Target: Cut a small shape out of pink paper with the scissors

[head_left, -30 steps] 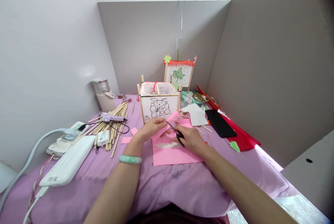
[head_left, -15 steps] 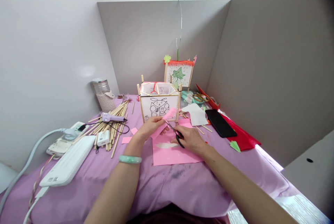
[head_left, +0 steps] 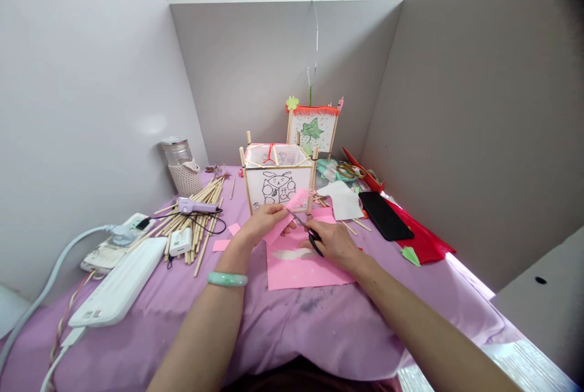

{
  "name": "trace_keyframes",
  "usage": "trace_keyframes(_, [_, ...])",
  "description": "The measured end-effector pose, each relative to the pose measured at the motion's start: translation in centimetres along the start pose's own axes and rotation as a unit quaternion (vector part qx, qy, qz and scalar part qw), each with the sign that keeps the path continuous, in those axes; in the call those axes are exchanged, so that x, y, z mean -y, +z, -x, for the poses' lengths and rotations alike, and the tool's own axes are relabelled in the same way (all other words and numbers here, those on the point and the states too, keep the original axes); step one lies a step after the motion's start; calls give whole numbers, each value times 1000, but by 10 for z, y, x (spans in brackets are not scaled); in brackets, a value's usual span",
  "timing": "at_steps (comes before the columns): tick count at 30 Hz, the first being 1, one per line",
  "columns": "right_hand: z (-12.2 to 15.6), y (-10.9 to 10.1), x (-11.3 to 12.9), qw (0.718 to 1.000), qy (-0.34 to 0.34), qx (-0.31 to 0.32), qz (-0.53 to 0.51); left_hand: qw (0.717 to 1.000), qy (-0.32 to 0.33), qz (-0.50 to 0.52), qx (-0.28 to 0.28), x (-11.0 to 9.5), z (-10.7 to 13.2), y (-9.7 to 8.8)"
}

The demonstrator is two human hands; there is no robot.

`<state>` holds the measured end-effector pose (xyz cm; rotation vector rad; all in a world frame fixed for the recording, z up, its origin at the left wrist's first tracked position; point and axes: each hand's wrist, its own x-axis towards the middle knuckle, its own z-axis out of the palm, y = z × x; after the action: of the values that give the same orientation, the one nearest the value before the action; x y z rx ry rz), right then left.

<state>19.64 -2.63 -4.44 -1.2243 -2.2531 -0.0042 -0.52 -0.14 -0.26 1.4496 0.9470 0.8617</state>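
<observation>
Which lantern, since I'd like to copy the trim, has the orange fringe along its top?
The far lantern, standing behind the other, with a green leaf on its panel. The nearer lantern has a black line drawing and no fringe.

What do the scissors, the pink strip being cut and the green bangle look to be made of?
The scissors have slim, shiny grey blades, probably steel, and glossy black handles, likely plastic. The pink strip looks like matte paper or thin card: flat colour, thin, with a clean cut edge. The green bangle is polished and mottled pale green, suggesting jade or glass; the look cannot settle which.
</observation>
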Motion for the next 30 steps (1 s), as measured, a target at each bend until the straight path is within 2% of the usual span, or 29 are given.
trace_keyframes(8, [1, 2, -1, 1000, -3, -15, 9, 1000, 0, -6, 2, -2, 1, 1])
trace_keyframes(19, [2, 3, -1, 1000, -7, 8, -8, 997, -2, -32, 64, -2, 4, 4])
trace_keyframes(30, [0, 0, 0, 1000, 4, 9, -9, 998, -4, -30, 63, -3, 4, 3])
